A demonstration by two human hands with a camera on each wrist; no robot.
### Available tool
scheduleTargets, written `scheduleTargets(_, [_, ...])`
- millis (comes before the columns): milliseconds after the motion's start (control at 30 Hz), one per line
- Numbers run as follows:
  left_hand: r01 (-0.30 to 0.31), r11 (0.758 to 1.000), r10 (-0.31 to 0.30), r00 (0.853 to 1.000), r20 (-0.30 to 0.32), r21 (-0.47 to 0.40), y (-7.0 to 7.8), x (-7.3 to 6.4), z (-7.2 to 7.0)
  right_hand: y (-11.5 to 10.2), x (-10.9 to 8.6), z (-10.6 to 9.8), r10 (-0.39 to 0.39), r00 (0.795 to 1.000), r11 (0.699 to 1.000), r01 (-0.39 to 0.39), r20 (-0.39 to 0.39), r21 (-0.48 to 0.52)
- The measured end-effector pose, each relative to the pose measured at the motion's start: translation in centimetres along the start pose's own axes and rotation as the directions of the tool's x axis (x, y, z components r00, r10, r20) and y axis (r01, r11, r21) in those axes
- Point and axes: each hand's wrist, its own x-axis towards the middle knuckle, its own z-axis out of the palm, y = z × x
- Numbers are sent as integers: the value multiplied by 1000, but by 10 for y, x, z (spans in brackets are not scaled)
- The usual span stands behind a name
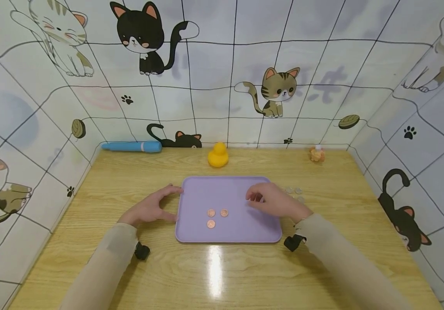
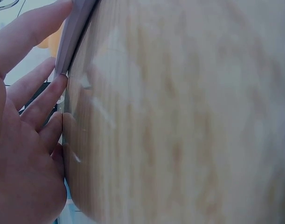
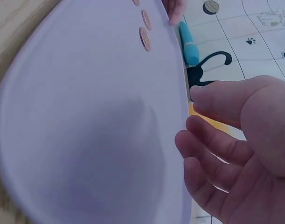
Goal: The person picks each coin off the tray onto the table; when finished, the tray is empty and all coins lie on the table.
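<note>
A lilac tray lies on the wooden table, with three copper coins on its left half. My left hand is at the tray's left edge, thumb and fingers spread; in the left wrist view the fingertips touch the rim. Over the tray's right half hovers my right hand. Its fingers are loosely bent, the thumb stands a little apart from them, and nothing shows between them. Several silver coins lie on the table beyond the right wrist, partly hidden by it.
Along the back edge are a blue pen-like stick, a yellow rubber duck and a small orange figure. A cat-print cloth hangs behind and at both sides of the table.
</note>
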Motion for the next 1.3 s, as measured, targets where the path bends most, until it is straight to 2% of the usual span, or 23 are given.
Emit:
scheduleTargets(267, [8, 1000, -8, 1000, -2, -11, 3, -1, 0, -14, 21, 15, -57, 994, 996, 63, 95, -60])
scheduleTargets(533, [17, 1000, -17, 1000, 0, -7, 6, -2, -1, -28, 37, 30, -93, 986, 990, 106, 140, -89])
scheduleTargets(733, [9, 1000, -9, 1000, -2, 4, 4, -2, 0, -31, 46, 43, -85, 985, 986, 105, 153, -133])
scheduleTargets(867, [4, 1000, -4, 1000, 1, 11, 2, -2, 1, -33, 47, 48, -86, 983, 986, 106, 159, -125])
scheduleTargets(1300, [-5, 1000, 5, 1000, -4, 11, 0, -1, 1, -39, 51, 46, -25, 979, 990, 52, 201, -128])
